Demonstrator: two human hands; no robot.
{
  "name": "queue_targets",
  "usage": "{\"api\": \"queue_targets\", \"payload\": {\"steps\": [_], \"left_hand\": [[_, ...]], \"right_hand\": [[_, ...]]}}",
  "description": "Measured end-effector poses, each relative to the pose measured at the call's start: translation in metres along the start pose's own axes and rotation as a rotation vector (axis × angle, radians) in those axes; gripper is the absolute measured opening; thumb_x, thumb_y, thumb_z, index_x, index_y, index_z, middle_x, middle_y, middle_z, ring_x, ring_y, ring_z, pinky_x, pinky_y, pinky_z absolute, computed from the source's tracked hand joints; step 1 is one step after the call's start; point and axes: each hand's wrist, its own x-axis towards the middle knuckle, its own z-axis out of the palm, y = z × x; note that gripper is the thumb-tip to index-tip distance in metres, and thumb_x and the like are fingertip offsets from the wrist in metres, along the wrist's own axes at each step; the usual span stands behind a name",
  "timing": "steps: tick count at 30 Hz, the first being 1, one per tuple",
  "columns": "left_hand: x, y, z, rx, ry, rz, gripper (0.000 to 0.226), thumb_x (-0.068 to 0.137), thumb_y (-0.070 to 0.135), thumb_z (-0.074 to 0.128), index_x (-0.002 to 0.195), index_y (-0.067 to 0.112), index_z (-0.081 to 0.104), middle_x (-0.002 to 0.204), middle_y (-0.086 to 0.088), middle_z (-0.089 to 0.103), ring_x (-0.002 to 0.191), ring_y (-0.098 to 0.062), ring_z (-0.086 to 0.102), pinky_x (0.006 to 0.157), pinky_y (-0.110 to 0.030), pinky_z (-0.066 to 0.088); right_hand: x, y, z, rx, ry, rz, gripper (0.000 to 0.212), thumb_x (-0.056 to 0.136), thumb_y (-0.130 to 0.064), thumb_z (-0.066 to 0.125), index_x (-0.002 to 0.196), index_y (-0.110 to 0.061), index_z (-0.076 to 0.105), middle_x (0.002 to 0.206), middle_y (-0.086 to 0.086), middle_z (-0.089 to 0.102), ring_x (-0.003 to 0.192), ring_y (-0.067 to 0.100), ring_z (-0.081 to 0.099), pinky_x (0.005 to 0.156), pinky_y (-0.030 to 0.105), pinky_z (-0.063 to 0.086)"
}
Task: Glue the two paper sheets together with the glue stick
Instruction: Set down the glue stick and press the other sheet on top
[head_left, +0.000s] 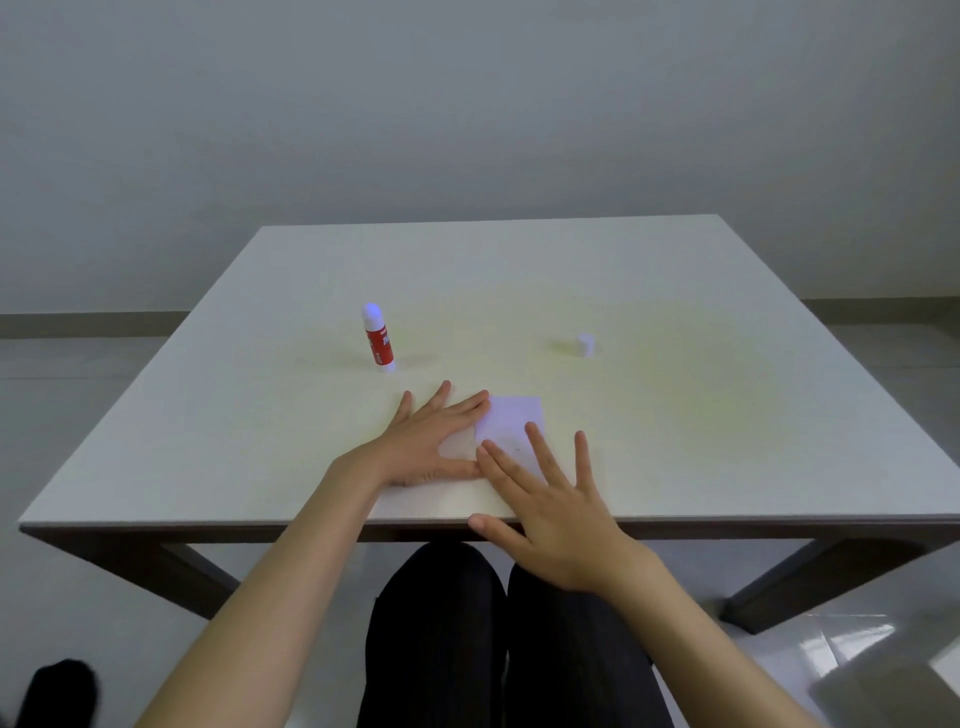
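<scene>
Pressing step: white paper sheets (511, 418) are flattened on the pale desk (675, 415).
Left hand (434, 441) and right hand (553, 504) lie spread flat, grasping nothing; next, bond is judged checkable, red-and-white uncapped glue stick (377, 338) at 11 o'clock recapped.

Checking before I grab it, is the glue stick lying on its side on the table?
No, the glue stick stands upright on the table, beyond the left hand.

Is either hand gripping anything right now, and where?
Nothing is gripped. Both the left hand and right hand lie flat, fingers spread, pressing on the paper. The glue stick stands untouched.
</scene>
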Motion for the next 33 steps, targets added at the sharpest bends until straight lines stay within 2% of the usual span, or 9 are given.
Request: {"api": "queue_targets", "payload": {"steps": [2,6,9,13,16,19,22,25,33], "left_hand": [[0.0,0.0,-0.001,-0.005,-0.006,-0.002,0.083,0.086,0.056,0.052,0.15,0.034,0.003,0.157,0.024,-0.004,0.145,-0.012,-0.018,0.116,-0.048,-0.016],[0.0,0.0,-0.001,-0.008,-0.013,-0.002,0.083,0.087,0.053,0.053,0.15,0.034,0.003,0.157,0.024,-0.005,0.145,-0.012,-0.019,0.116,-0.049,-0.016],[0.0,-0.001,0.0,-0.011,-0.011,0.001,0.082,0.087,0.052,0.052,0.15,0.034,0.003,0.157,0.024,-0.005,0.145,-0.012,-0.02,0.115,-0.049,-0.017],[0.0,0.001,-0.001,-0.02,-0.011,-0.003,0.083,0.086,0.053,0.054,0.15,0.034,0.004,0.157,0.025,-0.004,0.145,-0.011,-0.019,0.116,-0.049,-0.016],[0.0,0.001,-0.002,-0.044,-0.01,-0.002,0.084,0.086,0.052,0.055,0.15,0.034,0.004,0.157,0.025,-0.003,0.145,-0.01,-0.019,0.116,-0.049,-0.016],[-0.001,0.002,-0.003,-0.043,-0.011,-0.001,0.082,0.087,0.05,0.054,0.15,0.032,0.005,0.157,0.023,-0.003,0.145,-0.011,-0.019,0.116,-0.048,-0.016],[-0.001,0.002,-0.003,-0.026,-0.01,-0.002,0.081,0.088,0.05,0.053,0.15,0.03,0.005,0.158,0.022,-0.004,0.145,-0.011,-0.018,0.116,-0.048,-0.016],[-0.001,0.002,-0.002,-0.019,-0.01,-0.003,0.08,0.089,0.051,0.051,0.15,0.031,0.005,0.158,0.021,-0.004,0.145,-0.012,-0.018,0.116,-0.048,-0.015],[0.001,-0.001,0.001,-0.043,0.002,-0.004,0.083,0.086,0.055,0.052,0.15,0.034,0.003,0.158,0.022,-0.003,0.145,-0.01,-0.018,0.116,-0.047,-0.017]], "right_hand": [[-0.002,0.005,0.001,-0.014,0.024,0.035,0.075,0.084,-0.07,0.004,0.149,-0.033,-0.007,0.158,-0.02,-0.006,0.142,0.02,-0.028,0.107,0.056,-0.028],[-0.006,0.015,0.004,-0.055,0.061,0.16,0.08,0.078,-0.071,-0.005,0.149,-0.033,-0.004,0.158,-0.02,-0.007,0.144,0.021,-0.023,0.101,0.051,-0.034],[-0.008,0.023,0.003,-0.072,0.063,0.278,0.085,0.076,-0.072,-0.008,0.149,-0.03,-0.003,0.159,-0.017,-0.006,0.144,0.023,-0.022,0.101,0.053,-0.033],[0.012,0.008,-0.006,0.02,0.028,0.174,0.09,0.074,-0.077,-0.008,0.149,-0.027,-0.002,0.158,-0.016,-0.008,0.141,0.022,-0.03,0.092,0.049,-0.042],[0.028,0.0,-0.005,-0.005,-0.034,0.092,0.082,0.082,-0.073,0.002,0.149,-0.026,-0.007,0.158,-0.014,-0.011,0.141,0.023,-0.029,0.099,0.054,-0.034],[0.03,0.004,0.001,0.001,-0.07,0.091,0.078,0.085,-0.071,0.004,0.148,-0.028,-0.008,0.158,-0.015,-0.012,0.142,0.022,-0.026,0.104,0.057,-0.028],[0.036,0.01,0.001,0.075,-0.087,0.116,0.084,0.078,-0.075,-0.002,0.148,-0.03,-0.009,0.158,-0.018,-0.012,0.141,0.02,-0.029,0.102,0.055,-0.03],[0.042,0.018,-0.002,0.091,-0.054,0.183,0.083,0.08,-0.075,0.002,0.149,-0.029,-0.006,0.158,-0.016,-0.01,0.142,0.021,-0.028,0.103,0.055,-0.03],[0.051,0.026,-0.003,0.051,-0.067,0.209,0.084,0.081,-0.075,0.005,0.149,-0.027,-0.006,0.159,-0.014,-0.01,0.143,0.021,-0.026,0.106,0.057,-0.026]]}}
